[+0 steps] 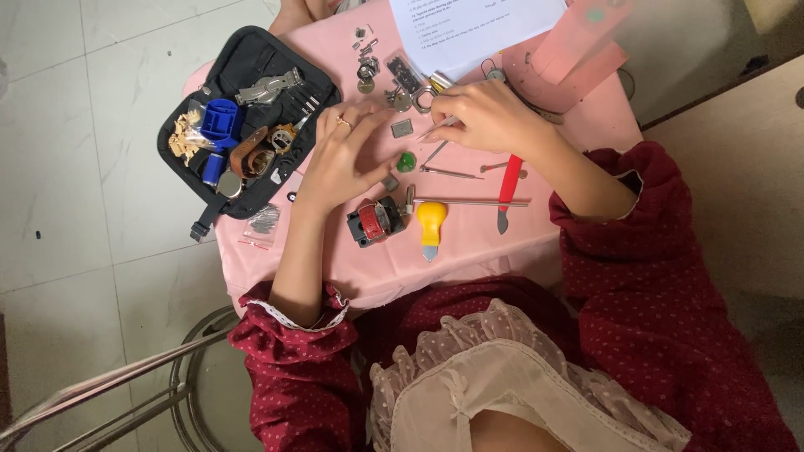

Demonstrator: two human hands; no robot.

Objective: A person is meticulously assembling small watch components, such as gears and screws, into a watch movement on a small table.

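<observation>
My left hand (342, 155) rests palm down on the pink tablecloth (469, 243), a ring on one finger, fingertips pressing near a small green part (406, 162). My right hand (484, 115) is closed around thin metal tweezers (440, 127), whose tip points toward a small grey square piece (402, 128). Between the two hands lie fine metal pins (450, 173). What the left fingertips hold down is hidden.
An open black tool case (251, 117) with a blue holder and straps lies at the left. In front sit a yellow-handled tool (431, 226), a red-handled tool (508, 188), a long metal rod (473, 202) and a black-red device (374, 221). White paper (473, 25) and pink card lie behind.
</observation>
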